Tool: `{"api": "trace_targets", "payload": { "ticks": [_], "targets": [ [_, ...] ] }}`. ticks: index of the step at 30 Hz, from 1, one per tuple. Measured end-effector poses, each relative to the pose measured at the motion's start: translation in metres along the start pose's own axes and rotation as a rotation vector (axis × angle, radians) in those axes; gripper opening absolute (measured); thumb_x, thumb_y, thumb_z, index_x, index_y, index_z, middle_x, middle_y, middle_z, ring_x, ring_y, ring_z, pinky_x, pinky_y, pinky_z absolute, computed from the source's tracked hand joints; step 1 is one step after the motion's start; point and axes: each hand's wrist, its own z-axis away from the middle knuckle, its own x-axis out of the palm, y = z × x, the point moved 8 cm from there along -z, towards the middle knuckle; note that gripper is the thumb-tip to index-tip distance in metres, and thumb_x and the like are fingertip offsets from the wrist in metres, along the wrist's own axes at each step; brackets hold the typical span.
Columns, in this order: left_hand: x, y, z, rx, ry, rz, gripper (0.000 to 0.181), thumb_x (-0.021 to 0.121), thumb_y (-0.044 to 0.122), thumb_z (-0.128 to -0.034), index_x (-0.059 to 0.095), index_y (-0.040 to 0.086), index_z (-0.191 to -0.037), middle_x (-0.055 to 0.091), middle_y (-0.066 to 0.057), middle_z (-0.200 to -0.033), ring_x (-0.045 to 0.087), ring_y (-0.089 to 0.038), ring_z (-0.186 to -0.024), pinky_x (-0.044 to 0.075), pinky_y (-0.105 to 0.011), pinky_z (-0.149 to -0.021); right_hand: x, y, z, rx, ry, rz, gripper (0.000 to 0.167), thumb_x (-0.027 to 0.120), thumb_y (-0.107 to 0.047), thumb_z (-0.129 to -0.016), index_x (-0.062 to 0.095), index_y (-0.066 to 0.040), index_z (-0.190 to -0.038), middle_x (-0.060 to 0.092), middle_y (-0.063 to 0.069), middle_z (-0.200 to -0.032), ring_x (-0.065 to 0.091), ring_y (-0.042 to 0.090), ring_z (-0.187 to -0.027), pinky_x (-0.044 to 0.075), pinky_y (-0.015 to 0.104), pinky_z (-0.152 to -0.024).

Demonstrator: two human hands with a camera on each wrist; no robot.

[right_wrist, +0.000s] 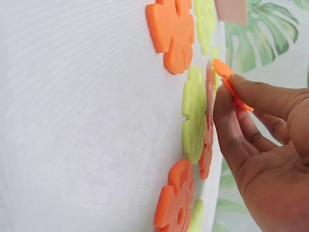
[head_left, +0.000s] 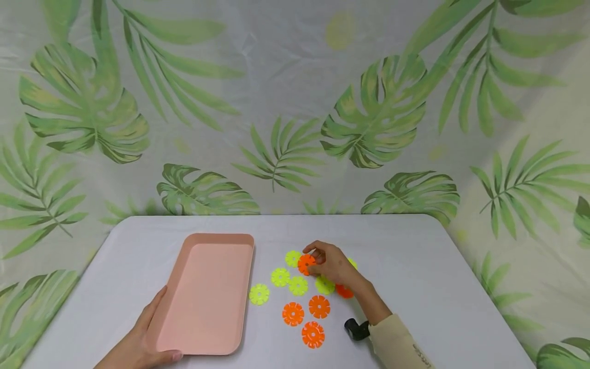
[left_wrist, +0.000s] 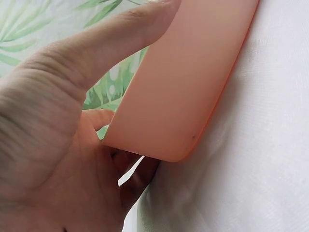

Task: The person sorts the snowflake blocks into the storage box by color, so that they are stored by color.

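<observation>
In the head view, my left hand (head_left: pixel 138 339) holds the near left corner of a pink rectangular tray (head_left: pixel 203 294), thumb along the near side and fingers along the left side. The left wrist view shows the thumb against the tray's outer wall (left_wrist: pixel 178 87). My right hand (head_left: pixel 336 265) pinches an orange notched interlocking disc (head_left: pixel 304 263) between thumb and finger. That disc (right_wrist: pixel 223 70) is seen nearly edge-on in the right wrist view. Around it lie several yellow-green discs (head_left: pixel 298 285) and orange discs (head_left: pixel 319 306); my right hand and forearm partly cover some.
A small black cylindrical object (head_left: pixel 356 329) lies beside the right sleeve (head_left: pixel 400 342). The white-covered table (head_left: pixel 415 246) has rounded far corners. Behind it hangs a leaf-patterned cloth (head_left: pixel 276 77).
</observation>
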Motion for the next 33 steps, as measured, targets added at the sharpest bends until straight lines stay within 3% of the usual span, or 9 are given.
{"api": "trace_targets", "payload": {
  "ticks": [7,11,19,26,33],
  "targets": [
    [0.001,-0.003,-0.001,-0.055,-0.044,0.018,0.129,0.084,0.041,-0.0846,-0.015,0.036,-0.166,0.018,-0.020,-0.171,0.039,0.009,-0.125,0.049,-0.023,-0.084,-0.003,-0.014,-0.006,-0.046,0.018,-0.006,0.029,0.080,-0.004,-0.089,0.073,-0.018,-0.114,0.068,0.002,-0.101,0.058,0.015,-0.085,0.052,0.023,-0.077],
    [0.002,-0.005,-0.001,-0.081,-0.072,0.047,0.128,0.084,0.041,-0.0854,-0.017,0.038,-0.166,0.017,-0.021,-0.171,0.040,0.009,-0.124,0.048,-0.022,-0.084,-0.001,-0.025,-0.008,-0.083,-0.004,-0.025,0.029,0.079,-0.005,-0.091,0.073,-0.016,-0.116,0.068,0.003,-0.101,0.059,0.015,-0.084,0.052,0.024,-0.074],
    [0.005,-0.009,-0.001,-0.137,-0.155,0.142,0.126,0.079,0.039,-0.0898,-0.024,0.045,-0.161,0.009,-0.022,-0.172,0.040,0.010,-0.124,0.048,-0.021,-0.086,0.003,-0.039,-0.013,-0.104,-0.070,-0.138,0.030,0.075,-0.002,-0.094,0.070,-0.011,-0.122,0.069,0.008,-0.099,0.070,0.023,-0.081,0.061,0.040,-0.077],
    [0.007,-0.011,-0.003,-0.155,-0.178,0.151,0.125,0.078,0.040,-0.0904,-0.025,0.047,-0.160,0.007,-0.023,-0.173,0.041,0.004,-0.128,0.048,-0.022,-0.086,0.010,-0.050,-0.018,-0.120,-0.092,-0.134,0.029,0.074,-0.003,-0.094,0.070,-0.012,-0.122,0.069,0.008,-0.104,0.066,0.017,-0.084,0.059,0.033,-0.079],
    [0.004,-0.009,-0.001,-0.105,-0.121,0.145,0.126,0.081,0.036,-0.0887,-0.019,0.042,-0.164,0.012,-0.021,-0.171,0.036,0.017,-0.123,0.047,-0.019,-0.086,0.017,-0.065,-0.021,-0.156,-0.099,-0.129,0.029,0.073,-0.003,-0.095,0.071,-0.010,-0.123,0.070,0.010,-0.113,0.065,0.017,-0.093,0.059,0.032,-0.081]
  ]
}}
